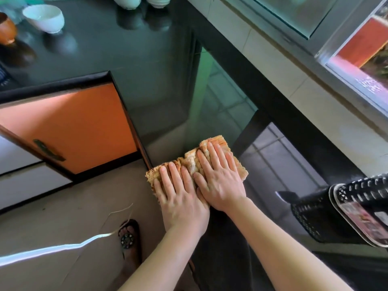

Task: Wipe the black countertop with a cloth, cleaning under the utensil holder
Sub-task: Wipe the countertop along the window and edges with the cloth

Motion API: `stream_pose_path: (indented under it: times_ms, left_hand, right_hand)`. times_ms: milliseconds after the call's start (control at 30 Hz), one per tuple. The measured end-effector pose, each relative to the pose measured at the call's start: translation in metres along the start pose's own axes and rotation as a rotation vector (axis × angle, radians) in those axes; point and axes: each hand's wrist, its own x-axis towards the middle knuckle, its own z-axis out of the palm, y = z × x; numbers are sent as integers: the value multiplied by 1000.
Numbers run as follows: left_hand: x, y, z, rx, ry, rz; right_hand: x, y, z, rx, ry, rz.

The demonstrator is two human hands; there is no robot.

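your left hand (182, 203) and right hand (220, 181) press flat on the orange cloth (190, 162), fingers straight. it lies at the black desk (147, 70) edge. the utensil holder (321, 215) sits well right.

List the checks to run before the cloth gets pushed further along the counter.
1. Left hand flat on the cloth: ok.
2. Right hand flat on the cloth: ok.
3. Cloth on the black countertop, at its front edge: ok.
4. Stretch ahead of the cloth free of objects up to the white bowl: ok.
5. Utensil holder lifted off for wiping beneath: cannot tell.
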Motion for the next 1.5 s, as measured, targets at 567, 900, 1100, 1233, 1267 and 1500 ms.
stream_pose_path:
  times_ms: [567,900,1100,1233,1267,1500]
  left_hand:
    - [-154,55,22,46,-142,202]
    - [-201,76,31,54,-220,328]
    - [-193,88,38,57,-304,475]
    - [-164,99,29,206,-377,618]
    - [-154,103,25,216,-405,638]
    - [-68,121,14,313,-405,880]
  right_hand:
    - [-179,44,5,22,-37,101]
    - [-254,56,12,36,3,277]
    - [-272,63,19,13,57,431]
    - [-261,71,20,59,100,563]
    - [-256,73,20,72,102,611]
    - [-197,82,8,111,45,916]
